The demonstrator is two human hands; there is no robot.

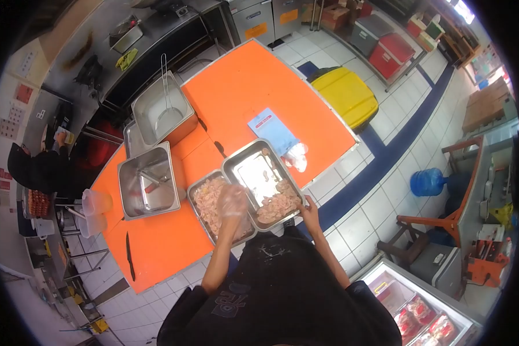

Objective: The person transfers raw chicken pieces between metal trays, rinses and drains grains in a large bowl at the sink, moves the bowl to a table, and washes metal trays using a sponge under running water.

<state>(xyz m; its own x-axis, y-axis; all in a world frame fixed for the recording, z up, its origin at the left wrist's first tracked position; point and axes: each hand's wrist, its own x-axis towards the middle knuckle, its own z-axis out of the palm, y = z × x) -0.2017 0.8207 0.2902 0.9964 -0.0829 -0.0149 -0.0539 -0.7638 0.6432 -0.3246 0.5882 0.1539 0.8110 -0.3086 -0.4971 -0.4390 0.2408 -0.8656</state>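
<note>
I'm watching from above, and here's the right hand, bare, closed on the rim of a steel tray at its near right corner. The left hand, in a clear plastic glove, hangs over the fuller tray just beside it; the glove blurs, so I can't tell whether those fingers are open or holding anything.

Now the handling: I judge the steel tray stiff and fairly light in itself, but the meat is bunched at the near end, so that's where the weight should pull. I'd take the rim on both long sides, close to that load. The meat itself looks soft and slippery, better scooped with a cupped palm than pinched.

And the looks: pale pink, moist, small ragged pieces, heaped at one end, with a few scraps straggling along the right wall and bright bare metal beyond. The other meat spreads right across its tray, at the near edge of the orange table.
</note>
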